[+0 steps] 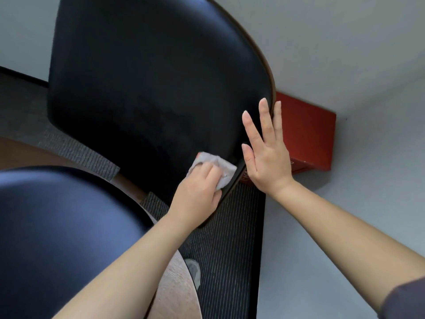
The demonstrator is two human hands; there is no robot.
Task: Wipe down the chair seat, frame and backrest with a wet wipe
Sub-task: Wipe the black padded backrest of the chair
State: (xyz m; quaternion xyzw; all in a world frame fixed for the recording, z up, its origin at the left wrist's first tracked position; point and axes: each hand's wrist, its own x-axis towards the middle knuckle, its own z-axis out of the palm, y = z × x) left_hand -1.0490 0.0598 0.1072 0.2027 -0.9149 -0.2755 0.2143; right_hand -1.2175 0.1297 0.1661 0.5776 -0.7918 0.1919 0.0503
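An office or meeting room is suggested. The floor is covered with dark ribbed carpet [220, 238], plain pale walls [345, 42] are edged by black skirting [23, 75], and a padded black chair [149, 88] is seen near a red box [308, 134].

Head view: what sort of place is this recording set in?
Probably an office or meeting room, though not certain: ribbed grey carpet laid in tiles, a plain pale wall, and a black padded backrest with a wood rim.
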